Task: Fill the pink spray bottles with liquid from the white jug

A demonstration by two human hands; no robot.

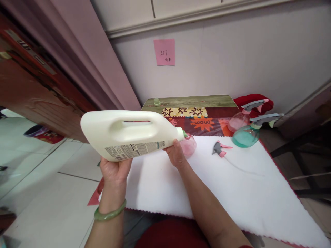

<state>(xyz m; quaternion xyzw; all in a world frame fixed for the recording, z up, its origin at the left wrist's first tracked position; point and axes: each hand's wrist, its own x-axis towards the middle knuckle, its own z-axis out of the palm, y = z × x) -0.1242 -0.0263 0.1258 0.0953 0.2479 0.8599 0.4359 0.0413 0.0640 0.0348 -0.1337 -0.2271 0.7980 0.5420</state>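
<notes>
A large cream detergent jug (134, 132) lies tipped on its side in the air, its green spout against the mouth of a pink spray bottle (189, 146). My left hand (116, 167) is under the jug's base and supports it. Near the jug's neck, my right hand (176, 154) grips with the thumb on top; its other fingers are mostly hidden. Whether liquid is flowing cannot be made out. To the right, a grey and pink spray trigger head (219, 148) with a long thin tube rests on the white cloth (160, 182).
At the back right stand another pink spray bottle (238, 121) and a teal spray bottle (245, 136), both with trigger heads. A small green cap (157, 102) sits at the table's far edge. A dark bucket (43, 133) is on the floor at left.
</notes>
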